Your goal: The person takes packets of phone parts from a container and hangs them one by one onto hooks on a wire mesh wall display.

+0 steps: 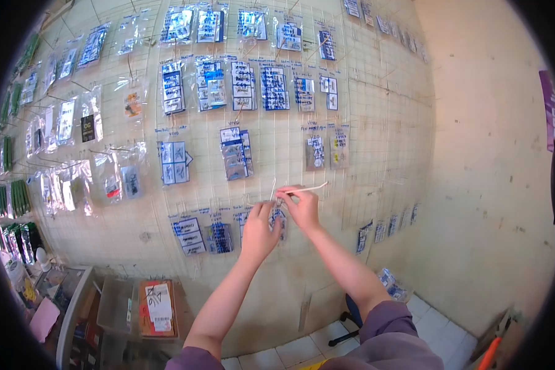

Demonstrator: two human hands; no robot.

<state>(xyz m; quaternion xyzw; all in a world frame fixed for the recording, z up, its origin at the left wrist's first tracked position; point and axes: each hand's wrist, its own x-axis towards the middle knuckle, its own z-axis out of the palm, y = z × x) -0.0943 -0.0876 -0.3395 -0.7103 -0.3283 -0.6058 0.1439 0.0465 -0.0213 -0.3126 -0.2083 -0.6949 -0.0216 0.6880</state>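
My right hand is raised to the wire grid wall, its fingers pinched on a thin white display hook that points out to the right. Close beside it, my left hand is against the grid with its fingers bent. What those fingertips hold, if anything, is hidden. Behind the hands hangs a clear plastic packet with blue-and-white labels, partly covered by the left hand. Left of it are more packets in the same row, one with dark blue print and one with a white card.
Rows of bagged items hang across the wire grid, several on protruding hooks. At lower left are a cardboard box, a clear plastic bin and a grey-edged counter. A chair base stands on the tiles.
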